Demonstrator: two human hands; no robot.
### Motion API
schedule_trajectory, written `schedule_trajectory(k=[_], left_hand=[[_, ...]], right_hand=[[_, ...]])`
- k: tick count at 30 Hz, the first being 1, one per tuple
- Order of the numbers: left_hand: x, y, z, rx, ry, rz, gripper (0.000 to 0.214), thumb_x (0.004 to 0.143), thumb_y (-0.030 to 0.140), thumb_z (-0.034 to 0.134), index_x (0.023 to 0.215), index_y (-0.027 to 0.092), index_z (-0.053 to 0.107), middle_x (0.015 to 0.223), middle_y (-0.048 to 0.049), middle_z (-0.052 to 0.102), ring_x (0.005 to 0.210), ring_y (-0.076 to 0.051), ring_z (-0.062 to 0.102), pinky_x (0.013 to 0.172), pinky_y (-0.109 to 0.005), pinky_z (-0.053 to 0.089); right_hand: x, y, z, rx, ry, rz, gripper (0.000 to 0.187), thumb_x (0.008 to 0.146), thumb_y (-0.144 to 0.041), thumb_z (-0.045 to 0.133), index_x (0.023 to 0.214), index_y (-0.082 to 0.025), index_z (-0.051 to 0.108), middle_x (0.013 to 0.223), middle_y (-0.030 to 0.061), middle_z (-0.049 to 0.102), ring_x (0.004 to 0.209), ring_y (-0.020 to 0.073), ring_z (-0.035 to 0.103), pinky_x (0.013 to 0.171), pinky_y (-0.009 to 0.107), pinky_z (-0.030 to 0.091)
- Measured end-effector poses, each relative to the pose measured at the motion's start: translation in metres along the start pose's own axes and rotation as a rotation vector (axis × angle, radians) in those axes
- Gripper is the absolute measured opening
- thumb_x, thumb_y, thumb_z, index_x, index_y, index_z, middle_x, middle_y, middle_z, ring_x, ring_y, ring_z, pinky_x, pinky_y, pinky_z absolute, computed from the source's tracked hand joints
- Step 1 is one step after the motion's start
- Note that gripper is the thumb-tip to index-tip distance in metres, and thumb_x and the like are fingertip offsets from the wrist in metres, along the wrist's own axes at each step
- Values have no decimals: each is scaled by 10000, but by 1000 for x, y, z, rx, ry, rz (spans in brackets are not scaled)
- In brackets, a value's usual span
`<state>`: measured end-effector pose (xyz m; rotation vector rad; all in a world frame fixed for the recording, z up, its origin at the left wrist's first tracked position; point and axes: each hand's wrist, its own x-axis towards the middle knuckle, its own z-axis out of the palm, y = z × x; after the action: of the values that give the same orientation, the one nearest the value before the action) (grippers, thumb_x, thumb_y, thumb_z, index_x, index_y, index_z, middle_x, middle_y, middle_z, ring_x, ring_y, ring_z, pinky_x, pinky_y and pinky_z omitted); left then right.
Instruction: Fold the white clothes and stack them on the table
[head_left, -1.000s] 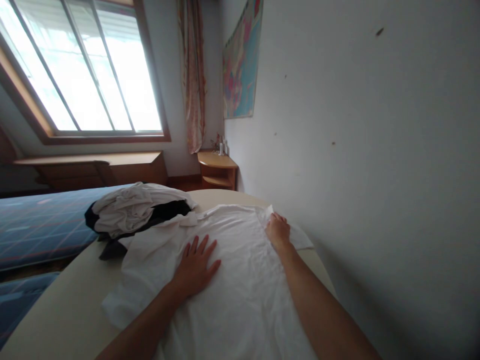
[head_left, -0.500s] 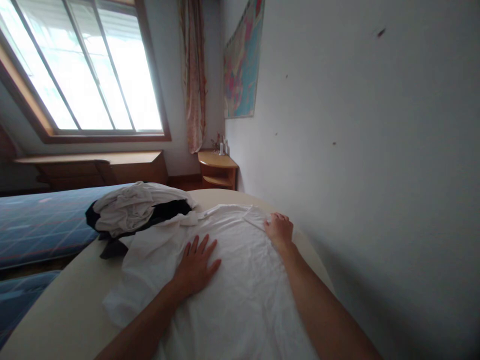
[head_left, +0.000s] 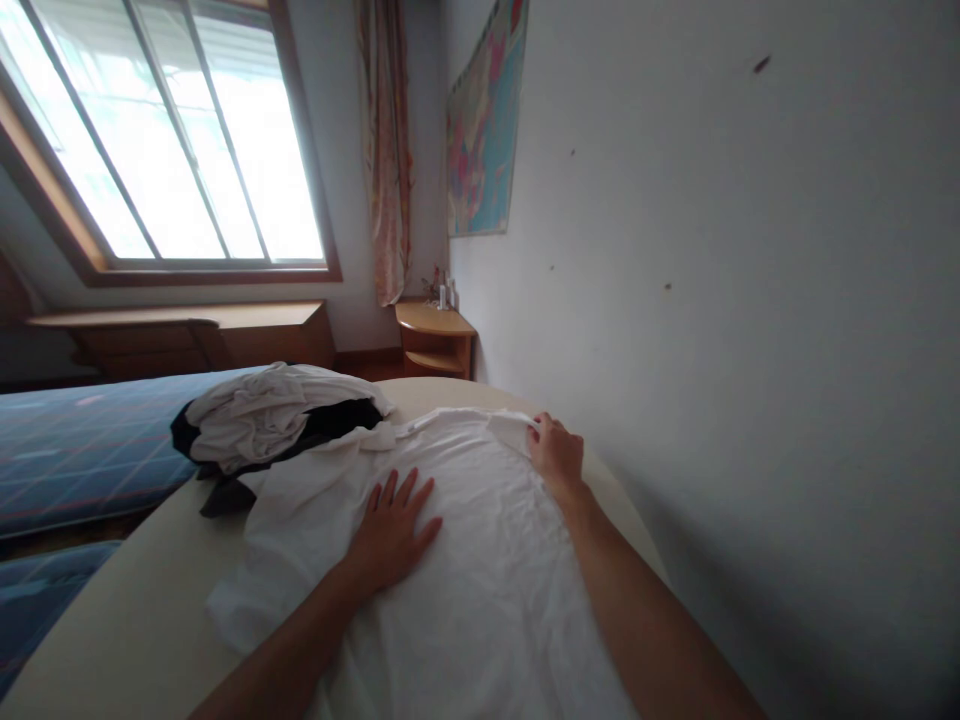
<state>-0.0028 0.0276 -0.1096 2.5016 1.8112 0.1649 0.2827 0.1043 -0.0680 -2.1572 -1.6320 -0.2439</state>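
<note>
1 wrinkled white garment (head_left: 480, 570) lies beneath the flat-splayed left hand (head_left: 388, 540), edge pinched in the right hand (head_left: 557, 460).

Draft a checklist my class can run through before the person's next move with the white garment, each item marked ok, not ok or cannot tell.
1. Left hand flat on the white garment, fingers spread: ok.
2. Right hand at the garment's far right edge: ok, its fingers meet the cloth there.
3. Right hand's grip firm: cannot tell.
4. Garment smooth: not ok, creases show across it.
5. Visible gap between garment and clothes pile: not ok, none shows where they meet.
6. Garment's near end on the cream tabletop: cannot tell, it runs out of frame.
</note>
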Motion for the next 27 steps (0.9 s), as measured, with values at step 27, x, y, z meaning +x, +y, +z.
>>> schedule_trajectory(k=[27], left_hand=[[1, 0, 2, -10, 12, 6, 624, 972, 567, 365, 1536, 302, 352, 1637, -46, 232, 1509, -352, 143, 1202, -538, 174]], right_hand=[[-55, -65, 9, 210, -284, -446, 509, 869, -366, 644, 1347, -226, 543, 1205, 83, 657, 1079, 220, 619, 909, 300, 445]])
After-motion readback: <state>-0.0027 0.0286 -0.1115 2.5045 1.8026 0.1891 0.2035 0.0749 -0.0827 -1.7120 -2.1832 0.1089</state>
